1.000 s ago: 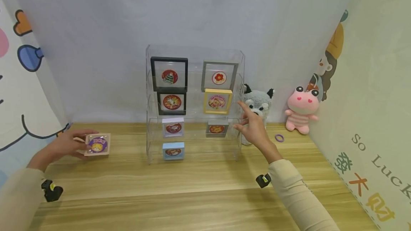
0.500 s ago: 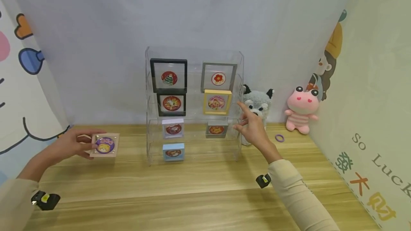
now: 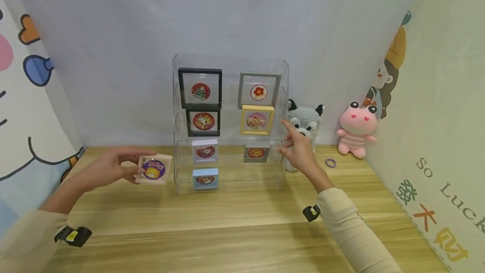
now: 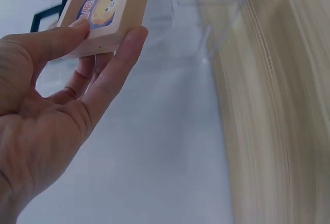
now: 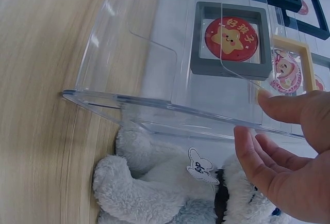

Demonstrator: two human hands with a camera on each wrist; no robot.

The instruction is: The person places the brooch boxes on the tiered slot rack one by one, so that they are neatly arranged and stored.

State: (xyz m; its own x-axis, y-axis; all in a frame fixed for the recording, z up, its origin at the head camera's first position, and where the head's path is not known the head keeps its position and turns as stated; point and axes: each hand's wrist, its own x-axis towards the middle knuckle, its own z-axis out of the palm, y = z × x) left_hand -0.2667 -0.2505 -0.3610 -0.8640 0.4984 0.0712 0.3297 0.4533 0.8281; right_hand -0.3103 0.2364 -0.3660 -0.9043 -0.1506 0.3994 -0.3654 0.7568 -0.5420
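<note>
My left hand pinches a small beige square display frame between thumb and fingers, just left of a clear acrylic display rack. Behind the frame's clear front is a round purple badge with a yellow bear. At the rack's right side, my right hand grips the side panel, thumb on the inside and fingers on the outside in the right wrist view. The tiers hold several framed badges, among them a black frame, a yellow frame, a grey frame and a light blue frame.
A grey plush dog sits behind the right hand, close against the rack. Farther right are a pink plush frog and a purple ring on the wooden table. A pale cloth hangs behind the rack.
My left hand has carried the beige frame rightward over the table, from the far left to close beside the rack. The right hand has stayed at the rack's side.
</note>
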